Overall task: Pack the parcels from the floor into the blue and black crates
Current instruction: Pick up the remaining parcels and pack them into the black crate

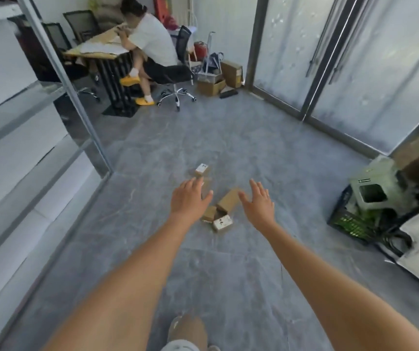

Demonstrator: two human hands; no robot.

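Several small cardboard parcels lie on the grey floor ahead of me. The largest brown parcel [228,200] lies tilted in the middle, a labelled parcel [222,223] lies nearest me, and another labelled parcel [202,169] sits farther off. My left hand [190,198] is stretched out with straight fingers, partly covering a parcel behind it. My right hand [257,201] is spread just right of the largest parcel. Both hands hold nothing. A black crate [350,219] stands at the right with things inside. No blue crate shows.
A glass partition [59,72] runs along the left. Frosted glass doors [355,59] close the right side. A person sits on a wheeled office chair [175,74] at a desk at the back. Cardboard boxes [231,72] stand in the far corner. My knee [188,330] shows at the bottom.
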